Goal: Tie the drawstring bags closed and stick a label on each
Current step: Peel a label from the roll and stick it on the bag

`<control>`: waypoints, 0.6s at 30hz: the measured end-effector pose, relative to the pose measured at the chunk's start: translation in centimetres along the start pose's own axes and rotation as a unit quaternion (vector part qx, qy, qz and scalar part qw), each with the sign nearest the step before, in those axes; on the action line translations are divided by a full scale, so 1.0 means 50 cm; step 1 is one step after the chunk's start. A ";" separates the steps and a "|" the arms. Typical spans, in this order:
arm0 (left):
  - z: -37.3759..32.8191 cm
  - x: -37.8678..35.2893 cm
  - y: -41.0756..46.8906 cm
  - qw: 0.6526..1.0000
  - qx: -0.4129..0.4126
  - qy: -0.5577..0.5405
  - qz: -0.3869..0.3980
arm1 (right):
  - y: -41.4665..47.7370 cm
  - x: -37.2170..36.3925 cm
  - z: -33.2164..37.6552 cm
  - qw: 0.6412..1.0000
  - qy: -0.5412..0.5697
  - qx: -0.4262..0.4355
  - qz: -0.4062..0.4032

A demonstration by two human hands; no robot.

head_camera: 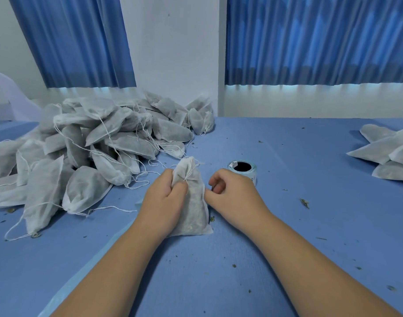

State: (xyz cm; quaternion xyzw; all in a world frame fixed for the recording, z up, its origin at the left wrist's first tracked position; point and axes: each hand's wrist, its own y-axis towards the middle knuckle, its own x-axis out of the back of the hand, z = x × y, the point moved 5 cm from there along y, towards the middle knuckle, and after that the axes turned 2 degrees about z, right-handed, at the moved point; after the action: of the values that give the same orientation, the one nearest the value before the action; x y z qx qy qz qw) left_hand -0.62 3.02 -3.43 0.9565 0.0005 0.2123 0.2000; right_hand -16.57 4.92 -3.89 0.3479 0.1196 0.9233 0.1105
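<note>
A white drawstring bag (192, 209) filled with dried herbs lies on the blue table (287, 225) at the centre, its gathered neck pointing away from me. My left hand (164, 200) grips the bag just below the neck, where the string is knotted. My right hand (232, 193) rests beside the bag's right edge with fingers curled; its fingertips touch the bag's side, and whether they pinch a string is unclear. A roll of labels (242, 168) with a pale blue edge stands just behind my right hand.
A large heap of filled white bags (93, 143) with loose strings covers the left and back left of the table. A smaller group of bags (388, 152) lies at the right edge. Herb crumbs dot the cloth. Blue curtains hang behind.
</note>
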 end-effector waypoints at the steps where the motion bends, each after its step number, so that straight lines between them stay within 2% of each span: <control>1: 0.000 0.001 0.000 1.000 0.003 -0.002 -0.002 | 0.000 0.000 0.000 1.000 0.006 0.001 0.004; 7: 0.001 0.004 -0.003 1.000 0.026 -0.008 -0.007 | 0.001 0.005 -0.005 0.999 0.041 -0.014 -0.001; 18: 0.014 0.006 -0.002 0.994 0.105 0.015 -0.008 | -0.014 0.020 -0.004 0.997 0.038 -0.063 -0.029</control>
State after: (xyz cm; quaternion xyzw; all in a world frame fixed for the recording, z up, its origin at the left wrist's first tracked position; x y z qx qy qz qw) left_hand -0.04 2.89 -3.90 0.9688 0.0338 0.2239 0.1005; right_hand -17.37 5.86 -3.64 0.3017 0.0748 0.9379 0.1541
